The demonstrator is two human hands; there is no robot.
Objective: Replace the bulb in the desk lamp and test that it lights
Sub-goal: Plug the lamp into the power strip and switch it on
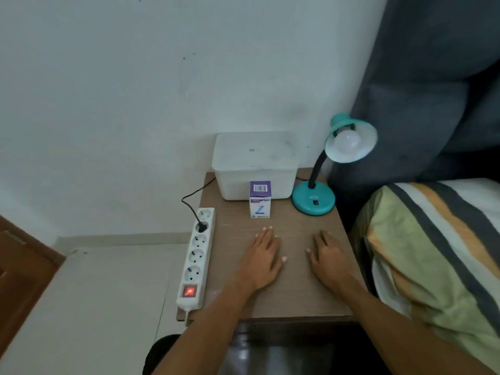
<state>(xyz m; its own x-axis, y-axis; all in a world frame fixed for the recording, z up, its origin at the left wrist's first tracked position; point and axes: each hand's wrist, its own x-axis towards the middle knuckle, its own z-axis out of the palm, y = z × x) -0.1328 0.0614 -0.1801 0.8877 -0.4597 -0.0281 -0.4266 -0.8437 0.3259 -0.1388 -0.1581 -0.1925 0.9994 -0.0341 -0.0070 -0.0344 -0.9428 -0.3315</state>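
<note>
A teal desk lamp (313,198) stands at the back right of the wooden bedside table (292,299). Its shade (365,136) tilts toward me, and a white bulb (347,143) sits unlit in the socket. A small purple-and-white bulb box (260,199) stands upright in the middle of the table, left of the lamp base. My left hand (263,259) lies flat, palm down, just in front of the box. My right hand (328,257) lies flat beside it, below the lamp base. Both hands hold nothing.
A white lidded plastic bin (255,163) stands against the wall behind the box. A white power strip (196,255) lies along the table's left edge, its red switch (188,290) glowing and a black plug (202,227) in one socket. A striped pillow (438,255) borders the right.
</note>
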